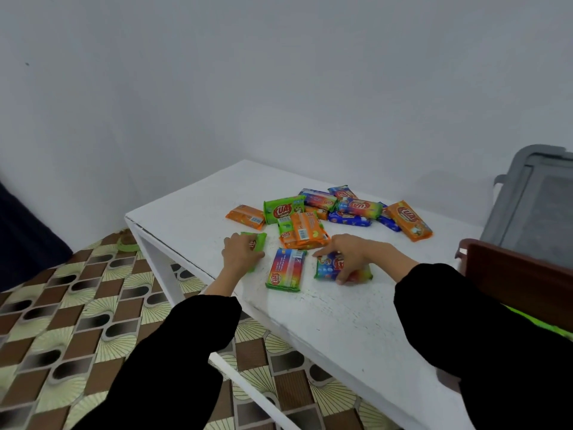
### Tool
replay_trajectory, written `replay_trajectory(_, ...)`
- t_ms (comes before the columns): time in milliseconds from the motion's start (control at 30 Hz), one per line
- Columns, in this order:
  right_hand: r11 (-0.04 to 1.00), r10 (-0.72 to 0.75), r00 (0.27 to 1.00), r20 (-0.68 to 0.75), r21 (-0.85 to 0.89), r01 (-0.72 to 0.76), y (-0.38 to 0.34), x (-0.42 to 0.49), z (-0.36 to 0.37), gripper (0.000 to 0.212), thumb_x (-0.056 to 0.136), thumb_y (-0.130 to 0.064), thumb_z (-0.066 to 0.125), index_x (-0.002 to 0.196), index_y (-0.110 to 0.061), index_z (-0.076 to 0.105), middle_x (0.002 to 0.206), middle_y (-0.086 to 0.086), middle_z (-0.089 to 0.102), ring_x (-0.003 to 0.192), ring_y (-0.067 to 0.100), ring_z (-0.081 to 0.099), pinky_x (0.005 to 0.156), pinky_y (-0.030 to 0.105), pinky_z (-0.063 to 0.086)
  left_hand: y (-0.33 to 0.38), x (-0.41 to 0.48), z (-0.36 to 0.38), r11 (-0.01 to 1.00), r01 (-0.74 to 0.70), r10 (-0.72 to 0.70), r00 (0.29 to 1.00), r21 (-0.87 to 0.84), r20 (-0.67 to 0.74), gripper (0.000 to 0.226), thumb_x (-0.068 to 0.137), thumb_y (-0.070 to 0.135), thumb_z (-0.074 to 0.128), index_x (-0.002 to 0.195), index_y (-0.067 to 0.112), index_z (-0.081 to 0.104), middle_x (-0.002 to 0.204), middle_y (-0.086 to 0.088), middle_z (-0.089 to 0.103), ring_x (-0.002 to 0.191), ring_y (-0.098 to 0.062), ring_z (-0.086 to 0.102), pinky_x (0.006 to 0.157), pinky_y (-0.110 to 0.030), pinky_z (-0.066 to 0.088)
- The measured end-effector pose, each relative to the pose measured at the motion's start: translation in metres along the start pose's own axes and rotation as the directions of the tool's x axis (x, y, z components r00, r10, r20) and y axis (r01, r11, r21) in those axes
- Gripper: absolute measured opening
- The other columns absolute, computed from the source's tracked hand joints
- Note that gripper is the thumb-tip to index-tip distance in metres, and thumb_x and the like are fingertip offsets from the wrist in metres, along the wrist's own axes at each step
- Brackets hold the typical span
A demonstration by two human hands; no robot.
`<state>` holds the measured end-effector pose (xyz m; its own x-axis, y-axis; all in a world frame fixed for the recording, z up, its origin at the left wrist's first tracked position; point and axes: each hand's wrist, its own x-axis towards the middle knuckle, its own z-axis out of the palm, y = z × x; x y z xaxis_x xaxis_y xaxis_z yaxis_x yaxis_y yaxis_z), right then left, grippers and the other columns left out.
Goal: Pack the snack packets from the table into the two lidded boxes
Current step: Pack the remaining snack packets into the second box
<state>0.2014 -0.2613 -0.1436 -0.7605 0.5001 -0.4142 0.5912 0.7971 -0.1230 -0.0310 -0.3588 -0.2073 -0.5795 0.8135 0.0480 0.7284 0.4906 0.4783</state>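
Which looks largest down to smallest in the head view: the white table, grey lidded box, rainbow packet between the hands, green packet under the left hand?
1. white table
2. grey lidded box, cut off by the frame
3. rainbow packet
4. green packet, mostly hidden by the left hand, so unsure

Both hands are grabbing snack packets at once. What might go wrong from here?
1. The left hand grips a green packet close to the table's left edge. If the packet slips, it could drop to the floor.
2. The grey box at the right seems to have its lid on, and the right hand holds a blue packet. With both hands full, opening the box may be awkward.
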Motion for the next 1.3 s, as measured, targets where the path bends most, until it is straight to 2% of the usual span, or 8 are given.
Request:
replay_trajectory(100, 0.995, 0.041, 0.99, -0.131, 0.098, -0.028, 0.012, -0.015, -0.014, 0.076, 0.076, -0.032, 0.074, 0.141, -0.037, 0.035, 0.117, 0.006, 0.049, 0.099, 0.019, 0.044, 0.082, 0.024, 0.033, 0.011, -0.013, -0.016, 0.997, -0.08, 0.08, 0.997, -0.006, -0.018, 0.05, 0.075, 0.033, 0.072, 0.122, 0.018, 0.063, 0.104, -0.015, 0.066, 0.101, -0.033, 0.057, 0.082, -0.034, 0.044)
replay_trajectory(200, 0.989, 0.094, 0.964, -0.248, 0.139, -0.06, 0.023, -0.044, -0.039, 0.075, 0.076, -0.032, 0.074, 0.141, -0.036, 0.036, 0.122, 0.007, 0.047, 0.109, 0.022, 0.045, 0.087, 0.026, 0.033, 0.039, -0.025, -0.044, 0.976, -0.209, 0.207, 0.977, -0.056, -0.05, 0.046, 0.074, 0.024, 0.075, 0.116, 0.01, 0.066, 0.104, -0.014, 0.069, 0.095, -0.027, 0.061, 0.074, -0.028, 0.04)
replay_trajectory(400, 0.977, 0.183, 0.887, -0.425, 0.179, -0.116, 0.051, -0.134, -0.082, 0.074, 0.073, -0.03, 0.077, 0.137, -0.035, 0.041, 0.106, 0.001, 0.045, 0.098, 0.018, 0.045, 0.083, 0.025, 0.033, 0.129, -0.044, -0.093, 0.886, -0.459, 0.461, 0.887, -0.067, 0.017, 0.054, 0.074, 0.029, 0.076, 0.125, 0.017, 0.059, 0.108, -0.01, 0.066, 0.089, -0.016, 0.056, 0.072, -0.026, 0.042)
replay_trajectory(567, 0.961, 0.277, 0.853, -0.443, 0.143, -0.238, 0.076, -0.217, -0.082, 0.073, 0.073, -0.033, 0.077, 0.136, -0.037, 0.042, 0.104, -0.001, 0.051, 0.091, 0.014, 0.048, 0.081, 0.025, 0.033, 0.21, -0.075, -0.092, 0.679, -0.692, 0.722, 0.69, -0.243, 0.053, 0.052, 0.069, 0.018, 0.08, 0.119, 0.017, 0.064, 0.115, -0.01, 0.065, 0.105, -0.022, 0.061, 0.088, -0.037, 0.052)
replay_trajectory(733, 0.881, 0.466, 0.796, -0.385, 0.285, -0.378, 0.104, -0.303, -0.047, 0.073, 0.075, -0.028, 0.075, 0.137, -0.039, 0.039, 0.112, 0.002, 0.054, 0.095, 0.017, 0.052, 0.081, 0.024, 0.033, 0.29, -0.115, -0.063, 0.424, -0.862, 0.903, 0.381, -0.279, 0.196, 0.053, 0.069, 0.018, 0.08, 0.119, 0.022, 0.063, 0.12, -0.006, 0.063, 0.108, -0.017, 0.058, 0.09, -0.03, 0.048)
replay_trajectory(967, 0.793, 0.599, 0.758, -0.258, 0.321, -0.518, 0.126, -0.356, 0.029, 0.077, 0.072, -0.026, 0.078, 0.138, -0.035, 0.04, 0.107, -0.002, 0.054, 0.092, 0.013, 0.047, 0.073, 0.022, 0.034, 0.352, -0.163, 0.009, 0.164, -0.958, 0.889, 0.039, -0.237, 0.457, 0.054, 0.071, 0.016, 0.078, 0.123, 0.02, 0.062, 0.125, -0.009, 0.06, 0.112, -0.022, 0.055, 0.085, -0.019, 0.036)
replay_trajectory(1100, 0.787, 0.617, 0.751, -0.234, 0.205, -0.582, 0.132, -0.342, 0.067, 0.082, 0.068, -0.03, 0.079, 0.139, -0.036, 0.039, 0.107, 0.008, 0.051, 0.103, 0.026, 0.048, 0.087, 0.031, 0.038, 0.356, -0.169, 0.05, 0.118, -0.975, 0.839, -0.004, -0.188, 0.544, 0.06, 0.069, 0.011, 0.077, 0.126, 0.017, 0.059, 0.13, -0.008, 0.056, 0.119, -0.021, 0.051, 0.085, -0.012, 0.029)
replay_trajectory(1300, 0.757, 0.646, 0.704, -0.295, 0.132, -0.64, 0.126, -0.313, 0.1, 0.088, 0.074, -0.027, 0.074, 0.146, -0.036, 0.023, 0.127, 0.01, 0.041, 0.12, 0.026, 0.035, 0.094, 0.035, 0.038, 0.347, -0.164, 0.084, 0.081, -0.99, 0.821, 0.003, -0.112, 0.571, 0.061, 0.076, 0.019, 0.072, 0.134, 0.019, 0.051, 0.13, -0.009, 0.054, 0.118, -0.023, 0.052, 0.097, -0.029, 0.037)
